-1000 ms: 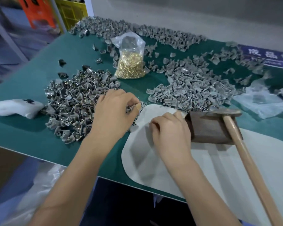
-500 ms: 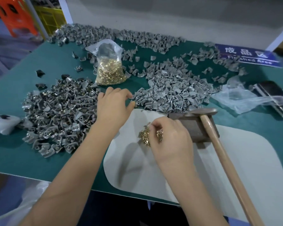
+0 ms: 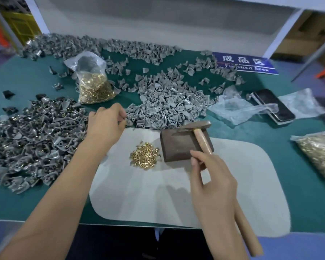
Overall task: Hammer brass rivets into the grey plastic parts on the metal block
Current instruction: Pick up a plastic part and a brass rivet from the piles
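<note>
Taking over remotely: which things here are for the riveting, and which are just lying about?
For the job: loose brass rivets, metal block, hammer, grey plastic parts, bagged rivets.
Lying about: phone, blue sign, empty plastic bag.

Brass-gold rivets (image 3: 144, 157), grey plastic parts (image 3: 169, 102), teal-green table (image 3: 298, 166), white mat (image 3: 158, 199)

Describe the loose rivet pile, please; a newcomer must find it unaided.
Start at the white mat on the green table. Left of the brown metal block lies a small loose rivet pile. Unlike the other brass rivets, it is unbagged.
</note>
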Motion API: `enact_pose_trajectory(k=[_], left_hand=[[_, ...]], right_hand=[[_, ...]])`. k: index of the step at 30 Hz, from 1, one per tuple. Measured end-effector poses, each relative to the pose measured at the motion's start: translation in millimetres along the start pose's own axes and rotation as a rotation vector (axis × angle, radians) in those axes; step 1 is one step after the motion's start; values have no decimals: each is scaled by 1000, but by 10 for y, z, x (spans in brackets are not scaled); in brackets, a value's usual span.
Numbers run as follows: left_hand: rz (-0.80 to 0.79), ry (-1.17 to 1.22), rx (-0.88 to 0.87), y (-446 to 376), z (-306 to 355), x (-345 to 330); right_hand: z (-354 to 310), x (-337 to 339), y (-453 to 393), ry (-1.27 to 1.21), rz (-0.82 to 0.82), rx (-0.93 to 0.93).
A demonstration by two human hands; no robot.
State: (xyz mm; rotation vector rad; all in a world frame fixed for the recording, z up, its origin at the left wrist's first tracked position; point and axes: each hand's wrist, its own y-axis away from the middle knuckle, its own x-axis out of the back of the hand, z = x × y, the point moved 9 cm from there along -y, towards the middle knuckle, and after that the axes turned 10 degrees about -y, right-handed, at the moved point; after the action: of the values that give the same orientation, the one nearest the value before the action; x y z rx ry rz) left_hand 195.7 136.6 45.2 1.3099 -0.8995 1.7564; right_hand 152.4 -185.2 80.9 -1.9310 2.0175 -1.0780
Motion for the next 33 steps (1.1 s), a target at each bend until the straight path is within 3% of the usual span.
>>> enact_pose_trajectory(k=[6,12,16,23,33], left_hand=[[75,-27,-20,135,27,178],[76,425,-12,510,175,288],[119,531,-29,713,353,327],[33,644,8,910,657,141],[-27,754,-70,948,1005,145]], right_hand=[[-50,-90,306,-93,-13,74],[115,-244,383,-236,-103,-142],[244,-232,391,-351,-97,-260],[254,-289,385,-430,-105,-287],[309,-293,367,-587,-120,-362]])
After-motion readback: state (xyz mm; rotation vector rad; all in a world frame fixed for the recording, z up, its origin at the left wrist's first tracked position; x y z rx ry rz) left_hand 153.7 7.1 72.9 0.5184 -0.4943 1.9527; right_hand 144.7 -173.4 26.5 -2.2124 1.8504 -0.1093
